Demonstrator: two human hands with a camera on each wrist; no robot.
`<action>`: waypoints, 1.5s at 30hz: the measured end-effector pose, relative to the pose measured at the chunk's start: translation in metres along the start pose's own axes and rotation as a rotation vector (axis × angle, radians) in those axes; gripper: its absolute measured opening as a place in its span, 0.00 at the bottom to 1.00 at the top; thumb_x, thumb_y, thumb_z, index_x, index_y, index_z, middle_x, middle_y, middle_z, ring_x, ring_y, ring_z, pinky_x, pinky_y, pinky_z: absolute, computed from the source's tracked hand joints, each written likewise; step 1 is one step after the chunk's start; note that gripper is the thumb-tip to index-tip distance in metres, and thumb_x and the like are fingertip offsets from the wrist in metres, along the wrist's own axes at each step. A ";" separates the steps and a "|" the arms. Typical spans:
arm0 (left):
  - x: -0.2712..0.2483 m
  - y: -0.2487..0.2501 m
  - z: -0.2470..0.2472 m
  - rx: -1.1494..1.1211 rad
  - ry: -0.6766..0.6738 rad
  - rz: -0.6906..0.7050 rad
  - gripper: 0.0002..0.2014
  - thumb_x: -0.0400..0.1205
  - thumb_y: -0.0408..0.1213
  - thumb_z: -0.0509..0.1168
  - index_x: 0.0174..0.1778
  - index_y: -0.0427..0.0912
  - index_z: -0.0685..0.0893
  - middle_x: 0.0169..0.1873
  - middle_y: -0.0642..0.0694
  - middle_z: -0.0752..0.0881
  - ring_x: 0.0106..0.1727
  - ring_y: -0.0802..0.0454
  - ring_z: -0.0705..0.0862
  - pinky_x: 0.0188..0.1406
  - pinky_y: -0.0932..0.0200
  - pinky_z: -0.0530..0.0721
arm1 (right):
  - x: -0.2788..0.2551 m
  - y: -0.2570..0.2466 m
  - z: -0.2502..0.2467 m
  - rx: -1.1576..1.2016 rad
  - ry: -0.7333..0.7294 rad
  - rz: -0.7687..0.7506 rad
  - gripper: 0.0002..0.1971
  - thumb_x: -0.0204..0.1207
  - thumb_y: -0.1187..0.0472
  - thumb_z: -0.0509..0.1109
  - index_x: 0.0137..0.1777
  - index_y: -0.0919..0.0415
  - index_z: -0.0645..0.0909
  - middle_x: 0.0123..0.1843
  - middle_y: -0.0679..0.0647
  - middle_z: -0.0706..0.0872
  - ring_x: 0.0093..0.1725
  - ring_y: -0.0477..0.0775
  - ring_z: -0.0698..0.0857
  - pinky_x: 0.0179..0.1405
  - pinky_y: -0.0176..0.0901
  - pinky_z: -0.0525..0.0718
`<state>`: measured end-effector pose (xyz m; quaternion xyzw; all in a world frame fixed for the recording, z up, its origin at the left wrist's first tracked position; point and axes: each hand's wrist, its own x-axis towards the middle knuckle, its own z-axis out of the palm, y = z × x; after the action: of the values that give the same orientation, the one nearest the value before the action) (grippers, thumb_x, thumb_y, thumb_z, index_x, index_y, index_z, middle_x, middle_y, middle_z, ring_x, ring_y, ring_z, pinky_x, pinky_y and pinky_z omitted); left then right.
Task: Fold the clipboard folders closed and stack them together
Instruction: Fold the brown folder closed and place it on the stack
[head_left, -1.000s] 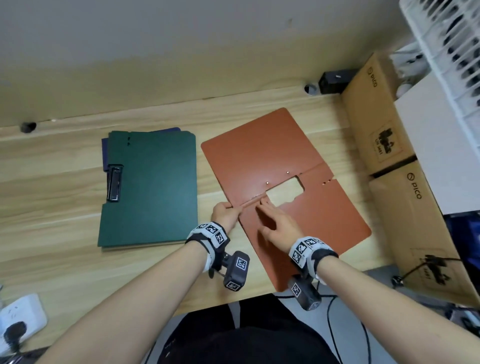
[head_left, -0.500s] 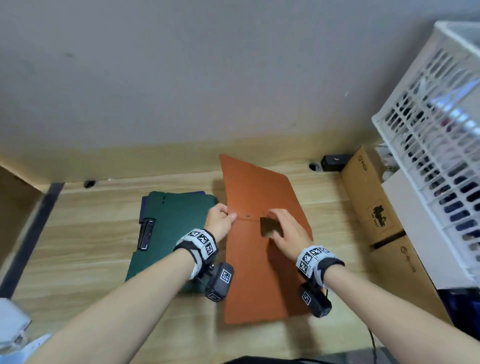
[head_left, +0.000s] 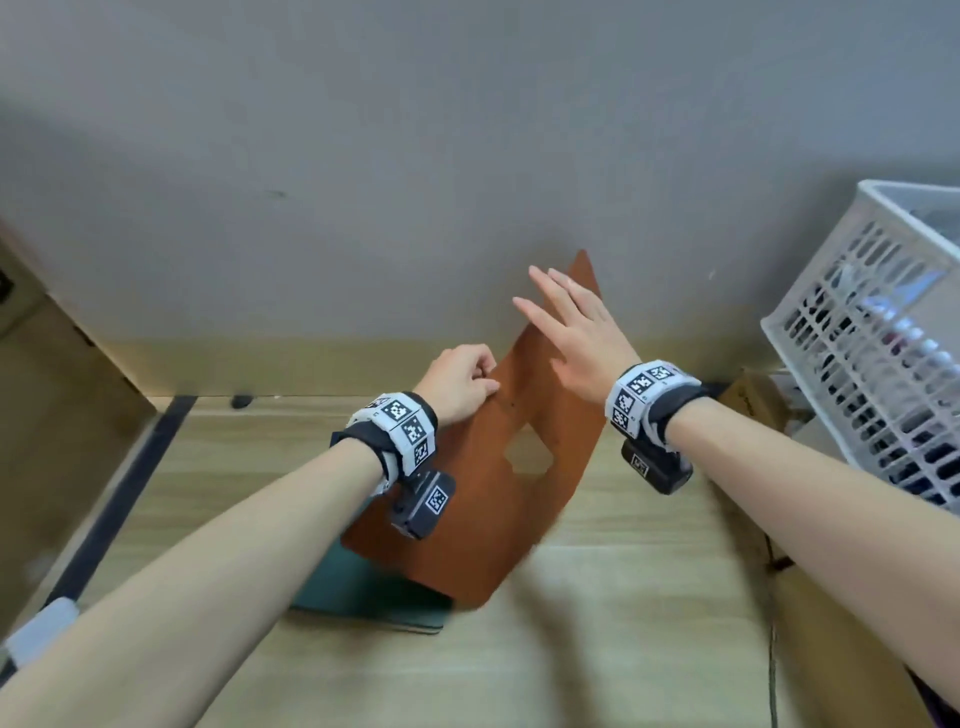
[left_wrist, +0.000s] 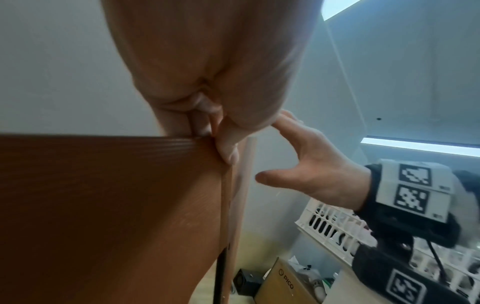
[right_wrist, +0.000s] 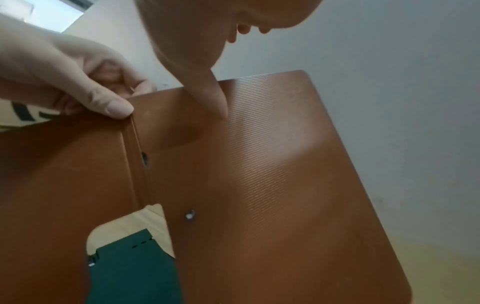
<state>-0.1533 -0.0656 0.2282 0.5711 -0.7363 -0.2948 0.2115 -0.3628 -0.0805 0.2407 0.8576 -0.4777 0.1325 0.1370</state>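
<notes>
The orange clipboard folder (head_left: 483, 499) is lifted off the wooden table (head_left: 623, 623) and stands half-folded, its spine running upward, partly over the green folder (head_left: 374, 592). My left hand (head_left: 480, 382) pinches the top of the orange folder's spine; in the right wrist view its thumb (right_wrist: 114, 107) lies on the crease. My right hand (head_left: 563, 317) is open, its straight fingers against the raised right panel (right_wrist: 272, 174). Through the folder's cut-out, part of the green folder (right_wrist: 130, 267) shows. The left wrist view shows the left fingertips (left_wrist: 226, 148) on the orange edge (left_wrist: 103, 205).
A white slatted basket (head_left: 857, 338) stands at the right, with cardboard boxes (head_left: 753, 400) below it. A grey wall (head_left: 415, 156) rises right behind the table. A power strip (head_left: 41, 623) sits at the table's front left corner.
The orange folder, flat and open on the table a second ago, has been raised and swung left over the green folder. My right hand moved from the cut-out up onto the raised panel.
</notes>
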 end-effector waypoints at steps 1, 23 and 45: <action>-0.002 0.003 -0.004 0.013 0.004 0.027 0.06 0.79 0.36 0.71 0.39 0.46 0.80 0.36 0.47 0.86 0.41 0.46 0.81 0.42 0.58 0.73 | 0.003 0.000 -0.003 -0.037 -0.029 -0.039 0.42 0.65 0.72 0.68 0.82 0.53 0.64 0.88 0.57 0.54 0.86 0.60 0.51 0.85 0.56 0.55; -0.003 -0.019 -0.013 0.602 -0.056 0.210 0.33 0.77 0.28 0.59 0.77 0.59 0.75 0.63 0.39 0.86 0.61 0.35 0.84 0.60 0.48 0.81 | -0.033 0.004 -0.017 0.225 0.004 0.457 0.04 0.72 0.57 0.74 0.38 0.47 0.83 0.41 0.42 0.86 0.48 0.48 0.80 0.42 0.43 0.75; -0.126 -0.192 0.166 0.681 -0.763 0.058 0.44 0.76 0.22 0.66 0.87 0.47 0.55 0.88 0.41 0.43 0.88 0.39 0.40 0.84 0.34 0.49 | -0.218 -0.119 0.198 0.497 -0.880 0.479 0.27 0.75 0.54 0.72 0.75 0.50 0.74 0.80 0.57 0.67 0.78 0.62 0.68 0.74 0.61 0.75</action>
<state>-0.0905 0.0548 -0.0203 0.4388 -0.8310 -0.2195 -0.2622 -0.3532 0.0792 -0.0337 0.7062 -0.6256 -0.1020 -0.3154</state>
